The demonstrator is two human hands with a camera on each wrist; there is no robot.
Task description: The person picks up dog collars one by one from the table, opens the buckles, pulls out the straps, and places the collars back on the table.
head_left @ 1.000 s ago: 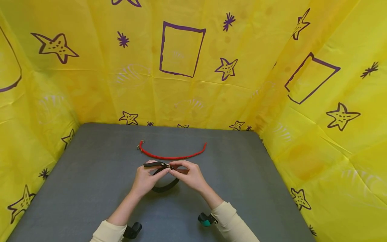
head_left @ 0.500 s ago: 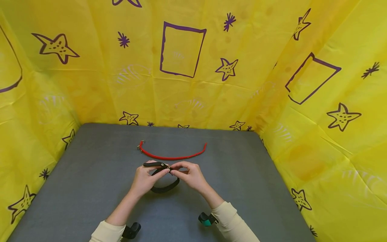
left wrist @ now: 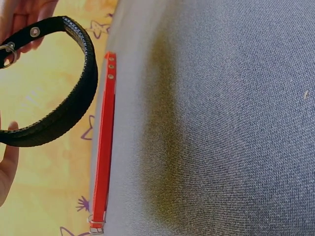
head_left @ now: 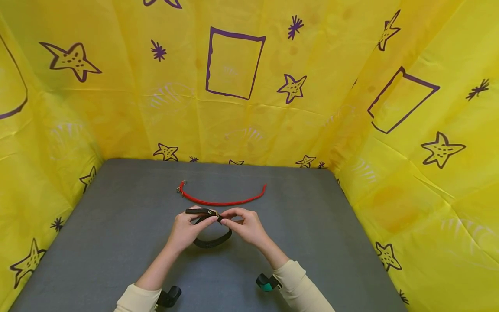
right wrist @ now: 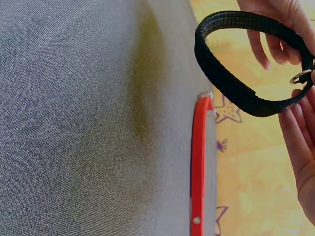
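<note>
A black dog collar [head_left: 212,244], bent into a loop, hangs between my two hands above the table. My left hand [head_left: 185,232] pinches it near its metal fitting, thumb in front, and a black strap end sticks out past these fingers to the left. At the same spot my right hand [head_left: 249,227] pinches the collar with thumb and fingertips, close to the left thumb. A metal ring [left wrist: 9,55] and an eyelet [left wrist: 35,32] show in the left wrist view. Whether the strap passes through the buckle is hidden by the fingers.
Beyond the hands a red collar [head_left: 218,203] lies in a shallow curve on the grey table [head_left: 312,242], its metal buckle [head_left: 181,187] at the left end. Yellow patterned cloth [head_left: 249,121] stands round the back and sides. Wrist cameras [head_left: 170,297] sit below both wrists.
Both hands stay in almost the same place. Their fingertips shift slightly at the collar's fitting, and the hanging loop has turned a little.
</note>
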